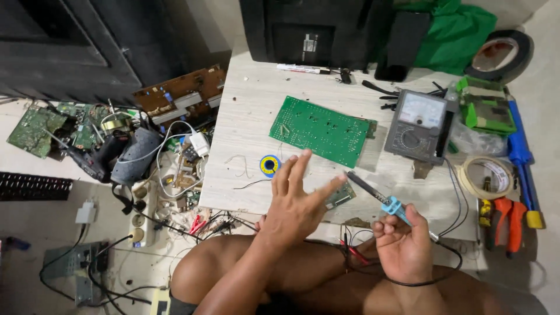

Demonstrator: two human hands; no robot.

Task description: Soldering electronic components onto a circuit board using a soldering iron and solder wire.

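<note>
Two hands work over my bench (245, 116): right hand (402, 242) grips the soldering iron (379, 198), tip angled at the small board (340, 195), while left hand (297, 201) hovers above it, fingers spread, holding nothing.

Soft, even indoor light, faint shadows, sharp focus, slight edge distortion.

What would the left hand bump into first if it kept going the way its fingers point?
Probably the green board: the left hand has its fingers spread toward it. Its height above the table is unclear.
</note>
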